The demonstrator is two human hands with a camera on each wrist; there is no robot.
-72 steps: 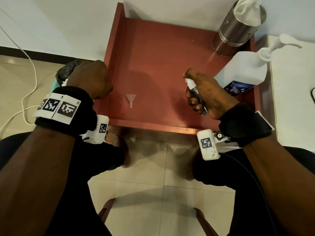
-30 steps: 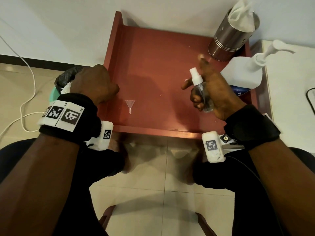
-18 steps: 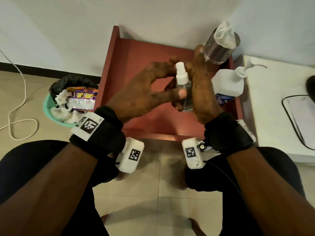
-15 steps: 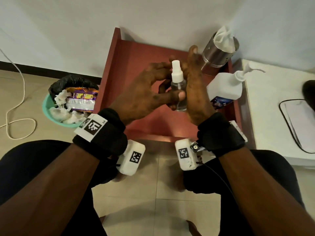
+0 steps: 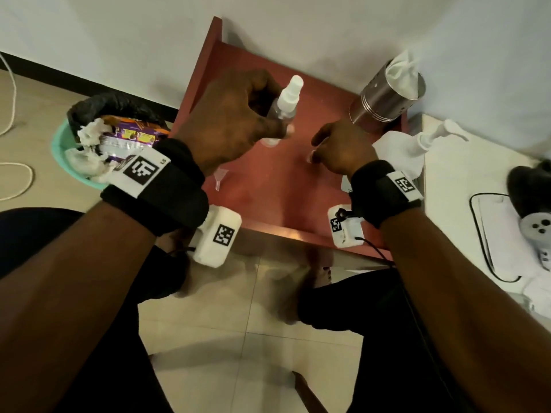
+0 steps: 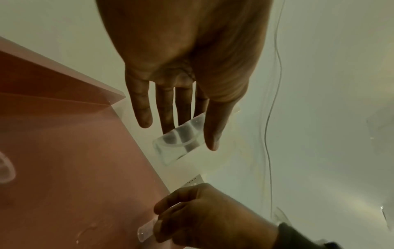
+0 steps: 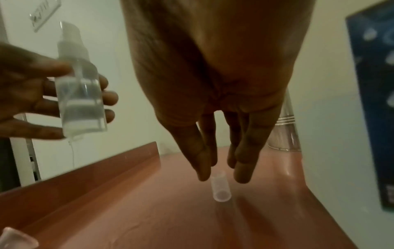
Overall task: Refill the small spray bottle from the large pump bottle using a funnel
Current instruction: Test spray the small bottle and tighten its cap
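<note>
My left hand [image 5: 268, 126] holds the small clear spray bottle [image 5: 284, 105] upright above the red table [image 5: 268, 204], thumb on one side and fingers on the other. The bottle's white spray head is uncovered, and a little liquid sits in the bottom of the spray bottle [image 7: 82, 104]. My right hand [image 5: 316, 153] is low over the table and pinches the clear cap [image 7: 221, 188], whose open end touches the tabletop. The small clear funnel [image 5: 220, 177] lies on the table by my left wrist. The large white pump bottle [image 5: 432, 138] stands at the table's right edge, partly behind my right hand.
A steel canister [image 5: 384, 99] with tissue in it stands at the back right corner. A raised red rim [image 5: 202, 70] runs along the table's left side. A green bin [image 5: 89, 138] of rubbish sits on the floor to the left. A white surface [image 5: 462, 189] adjoins the table on the right.
Both hands were on the bottle half a second ago. Now the left hand holds it alone, and the right hand has come down to the table with the clear cap.
</note>
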